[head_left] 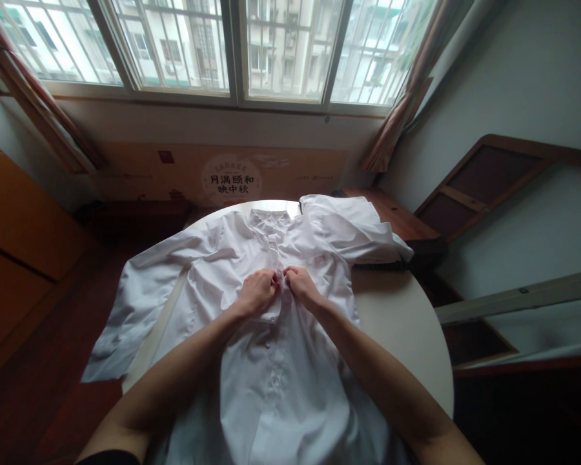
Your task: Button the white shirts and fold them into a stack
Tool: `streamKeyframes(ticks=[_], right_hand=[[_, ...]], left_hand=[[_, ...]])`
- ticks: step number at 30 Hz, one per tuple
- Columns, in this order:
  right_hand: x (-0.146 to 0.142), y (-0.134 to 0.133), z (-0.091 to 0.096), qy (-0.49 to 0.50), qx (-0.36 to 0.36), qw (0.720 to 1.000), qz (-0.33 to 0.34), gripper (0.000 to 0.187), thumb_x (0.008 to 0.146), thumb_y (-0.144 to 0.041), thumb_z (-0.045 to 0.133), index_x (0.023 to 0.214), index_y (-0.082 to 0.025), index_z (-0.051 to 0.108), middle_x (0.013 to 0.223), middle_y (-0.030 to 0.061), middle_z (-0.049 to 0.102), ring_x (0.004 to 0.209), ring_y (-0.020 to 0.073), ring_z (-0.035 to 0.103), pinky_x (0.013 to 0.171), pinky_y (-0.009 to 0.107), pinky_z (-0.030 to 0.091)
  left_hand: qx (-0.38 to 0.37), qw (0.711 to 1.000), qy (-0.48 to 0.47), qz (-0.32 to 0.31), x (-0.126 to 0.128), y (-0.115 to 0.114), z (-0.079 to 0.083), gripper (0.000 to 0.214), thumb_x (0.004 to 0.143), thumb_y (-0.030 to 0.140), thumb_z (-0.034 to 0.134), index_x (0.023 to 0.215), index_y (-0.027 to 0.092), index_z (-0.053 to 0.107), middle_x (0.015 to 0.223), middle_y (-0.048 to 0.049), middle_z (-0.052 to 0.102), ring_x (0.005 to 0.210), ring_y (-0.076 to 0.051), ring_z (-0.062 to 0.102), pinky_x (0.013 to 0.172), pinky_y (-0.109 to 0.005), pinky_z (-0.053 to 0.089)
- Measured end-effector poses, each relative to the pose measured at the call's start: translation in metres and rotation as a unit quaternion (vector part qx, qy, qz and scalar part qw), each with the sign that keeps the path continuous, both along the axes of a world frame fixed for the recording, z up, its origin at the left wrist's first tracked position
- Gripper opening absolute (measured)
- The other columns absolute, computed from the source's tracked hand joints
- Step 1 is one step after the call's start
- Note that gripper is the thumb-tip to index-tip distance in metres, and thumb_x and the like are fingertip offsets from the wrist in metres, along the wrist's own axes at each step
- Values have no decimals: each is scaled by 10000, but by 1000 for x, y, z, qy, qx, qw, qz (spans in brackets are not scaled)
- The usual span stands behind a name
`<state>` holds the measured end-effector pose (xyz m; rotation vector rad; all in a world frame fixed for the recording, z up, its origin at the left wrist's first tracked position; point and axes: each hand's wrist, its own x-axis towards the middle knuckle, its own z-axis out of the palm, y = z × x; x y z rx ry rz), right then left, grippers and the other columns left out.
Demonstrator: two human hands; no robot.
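A white button-up shirt (290, 387) lies spread out with its collar at the far side and its lower part towards me. My left hand (259, 289) is closed on the front edge at mid-chest, fingers pinching the cloth. Close beside it, my right hand (300, 283) pinches the opposite side of the same front opening. The fingertips nearly meet, and whatever button lies between them is hidden. Small buttons show along the front above and below my hands. One sleeve hangs over the table's left edge.
The shirt lies on a round pale table (392, 310). More folded white cloth (341, 210) rests at the far right, partly under the right sleeve. A wooden cabinet (19, 258) stands left, a wooden chair-like frame (484, 174) right, and a barred window (232, 51) is beyond.
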<state>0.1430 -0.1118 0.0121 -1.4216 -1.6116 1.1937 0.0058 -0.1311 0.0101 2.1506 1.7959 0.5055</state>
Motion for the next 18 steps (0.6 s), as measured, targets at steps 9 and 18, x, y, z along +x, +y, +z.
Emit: streamKeyframes(ticks=[9, 18], right_hand=[[-10, -5, 1, -264, 129, 955, -38, 130, 784, -225, 524, 712, -197, 629, 724, 23, 674, 682, 156, 577, 613, 243, 331], [-11, -18, 7, -278, 250, 926, -52, 104, 789, -193, 558, 718, -180, 633, 717, 35, 671, 668, 156, 581, 629, 248, 345]], left_hand=[[-44, 999, 7, 0, -8, 4, 4, 208, 848, 284, 482, 863, 182, 662, 913, -95, 694, 865, -229, 632, 730, -294, 436], [-9, 998, -60, 14, -17, 9, 16, 176, 793, 289, 583, 765, 172, 712, 781, -65, 714, 763, -190, 634, 688, -264, 417]])
